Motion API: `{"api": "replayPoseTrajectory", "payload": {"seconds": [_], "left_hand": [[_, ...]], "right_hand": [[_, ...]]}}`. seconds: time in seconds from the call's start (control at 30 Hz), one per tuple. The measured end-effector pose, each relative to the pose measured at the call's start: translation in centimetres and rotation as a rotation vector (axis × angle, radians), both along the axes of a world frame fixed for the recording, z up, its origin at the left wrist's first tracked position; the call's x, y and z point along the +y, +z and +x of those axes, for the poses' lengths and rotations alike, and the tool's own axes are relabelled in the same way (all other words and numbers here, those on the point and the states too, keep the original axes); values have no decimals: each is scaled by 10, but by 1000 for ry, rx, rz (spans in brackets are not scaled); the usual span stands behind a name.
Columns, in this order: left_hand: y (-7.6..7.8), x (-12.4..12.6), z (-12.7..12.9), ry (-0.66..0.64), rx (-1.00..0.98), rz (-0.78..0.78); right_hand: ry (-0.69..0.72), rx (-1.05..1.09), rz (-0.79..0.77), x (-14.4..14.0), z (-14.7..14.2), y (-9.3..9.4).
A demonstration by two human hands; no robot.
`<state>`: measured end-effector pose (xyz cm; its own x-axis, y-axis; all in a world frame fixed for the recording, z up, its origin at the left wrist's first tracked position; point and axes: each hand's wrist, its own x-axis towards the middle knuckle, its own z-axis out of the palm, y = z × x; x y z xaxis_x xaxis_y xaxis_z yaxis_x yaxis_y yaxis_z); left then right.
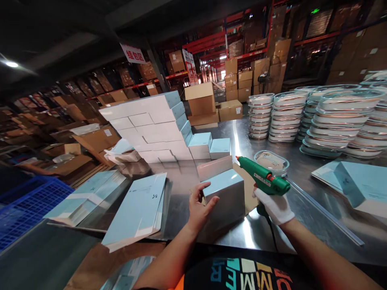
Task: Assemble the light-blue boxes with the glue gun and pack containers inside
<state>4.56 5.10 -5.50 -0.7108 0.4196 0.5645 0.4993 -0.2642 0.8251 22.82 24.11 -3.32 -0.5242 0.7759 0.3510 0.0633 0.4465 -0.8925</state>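
Observation:
A light-blue and white carton (pixel 228 199) stands on the metal table in front of me, with a flap (pixel 215 168) raised at its far side. My left hand (pixel 199 209), bare, grips the carton's left side, thumb and fingers around its edge. In a white glove, my right hand (pixel 275 207) is wrapped round the handle of a green hot glue gun (pixel 263 177). The gun's orange nozzle points left, above and beyond the carton's right side. Behind the gun lies a clear-lidded oval container (pixel 272 162). The fingers around the handle are partly hidden.
White-blue cartons (pixel 151 125) are stacked at the back left. Flat blue carton blanks (pixel 139 205) lie left, others (pixel 356 181) right. Stacks of oval containers (pixel 335 121) stand back right. Clear glue sticks (pixel 326 213) lie on the metal table (pixel 293 225). A blue crate (pixel 27 205) sits far left.

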Motion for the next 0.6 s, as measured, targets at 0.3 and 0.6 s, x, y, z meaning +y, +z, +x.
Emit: {"api": "replayPoseTrajectory", "payload": {"seconds": [0.3,0.6], "left_hand": [[6,-8,-8,-5,-74,25],[-2,5,-14,-127,38,23]], "right_hand": [[-50,-341,-526,55,12,-21],[329,74,-243,-7,-45,35]]}}
